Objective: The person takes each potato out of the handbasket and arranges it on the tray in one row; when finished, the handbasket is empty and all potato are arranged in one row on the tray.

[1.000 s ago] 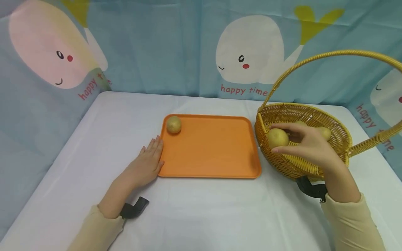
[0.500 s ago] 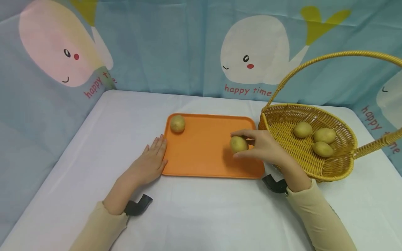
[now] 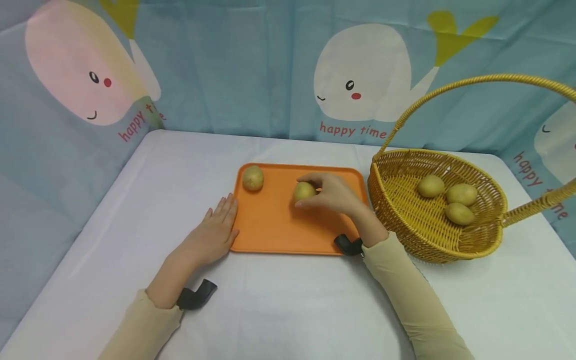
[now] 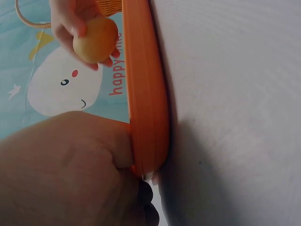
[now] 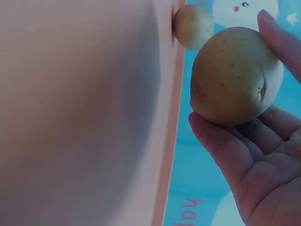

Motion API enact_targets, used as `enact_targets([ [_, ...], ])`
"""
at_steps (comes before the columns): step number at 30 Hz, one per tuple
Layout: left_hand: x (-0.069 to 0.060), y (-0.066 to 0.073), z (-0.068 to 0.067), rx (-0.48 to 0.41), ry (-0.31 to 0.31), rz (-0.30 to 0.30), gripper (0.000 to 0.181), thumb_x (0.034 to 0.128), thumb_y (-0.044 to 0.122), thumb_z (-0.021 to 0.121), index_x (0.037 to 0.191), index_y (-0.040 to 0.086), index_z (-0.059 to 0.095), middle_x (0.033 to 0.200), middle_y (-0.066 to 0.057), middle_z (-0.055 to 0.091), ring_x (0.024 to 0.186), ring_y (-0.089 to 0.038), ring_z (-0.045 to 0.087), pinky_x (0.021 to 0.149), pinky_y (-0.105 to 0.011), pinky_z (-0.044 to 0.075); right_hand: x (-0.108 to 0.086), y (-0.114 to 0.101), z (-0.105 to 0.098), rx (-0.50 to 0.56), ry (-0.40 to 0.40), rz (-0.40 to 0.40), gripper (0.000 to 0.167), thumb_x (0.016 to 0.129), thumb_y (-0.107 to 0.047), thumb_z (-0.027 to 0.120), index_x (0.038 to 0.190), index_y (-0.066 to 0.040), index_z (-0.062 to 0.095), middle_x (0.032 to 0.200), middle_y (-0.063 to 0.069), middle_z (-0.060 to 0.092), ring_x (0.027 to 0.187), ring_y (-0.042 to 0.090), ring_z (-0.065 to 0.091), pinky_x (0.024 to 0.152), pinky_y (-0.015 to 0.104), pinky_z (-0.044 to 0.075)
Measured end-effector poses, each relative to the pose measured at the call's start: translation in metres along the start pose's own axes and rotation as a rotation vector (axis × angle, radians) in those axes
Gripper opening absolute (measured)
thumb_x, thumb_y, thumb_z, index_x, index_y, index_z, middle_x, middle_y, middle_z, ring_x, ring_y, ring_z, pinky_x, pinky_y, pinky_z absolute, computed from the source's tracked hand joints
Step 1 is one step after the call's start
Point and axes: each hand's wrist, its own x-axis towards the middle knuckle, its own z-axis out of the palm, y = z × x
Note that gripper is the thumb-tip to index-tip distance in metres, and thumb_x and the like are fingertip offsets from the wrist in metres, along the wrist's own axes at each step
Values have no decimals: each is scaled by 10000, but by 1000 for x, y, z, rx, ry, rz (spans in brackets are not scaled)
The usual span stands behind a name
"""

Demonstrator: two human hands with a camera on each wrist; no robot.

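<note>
My right hand holds a potato between thumb and fingers, over the middle of an orange tray. In the right wrist view that potato is pale with small brown specks, and the tray surface lies beneath it with a gap. Another potato rests in the tray's far left corner. Along the tray's left edge lies my left hand, its fingers straight and touching the rim. The left wrist view shows the left hand against the tray's side wall, most fingers hidden.
A woven basket with a tall arched handle stands right of the tray, near the right forearm. Inside it lie three potatoes. A white cloth covers the table, and a blue curtain printed with whales hangs behind.
My right hand has carried the potato leftward out of the basket to above the tray's middle. The left hand has stayed at the tray's left edge.
</note>
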Motion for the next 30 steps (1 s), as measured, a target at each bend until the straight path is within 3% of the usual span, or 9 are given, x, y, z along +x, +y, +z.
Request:
enact_targets([
  [5,-1,0,0,-2,1,2,629,979,162,458,1438,-146,156,1519,-297,78,1397,-429,86,1080,-595,148,15,-5,7,20,11,8,620,711,-334,823,1249,-98,625,1065,6,659,965,165,566,839,332,446],
  [10,-2,1,0,4,1,2,627,980,163,458,1436,-148,160,1518,-297,81,1396,-431,90,1079,-595,152,27,-7,15,110,29,33,601,726,-306,817,1247,-80,619,1078,10,649,966,169,566,855,332,449],
  [19,-2,2,-2,-4,-4,2,622,986,163,444,1440,-143,148,1524,-285,68,1400,-422,77,1086,-587,137,52,-13,27,212,110,105,458,744,-260,805,1137,-68,670,1013,40,663,872,187,575,792,303,479],
  [30,-3,6,-5,-12,-7,-4,618,989,163,437,1442,-140,146,1524,-281,73,1401,-420,81,1088,-585,137,68,-7,41,198,92,142,485,808,-229,757,1226,-27,619,1159,114,640,1027,224,582,874,319,468],
])
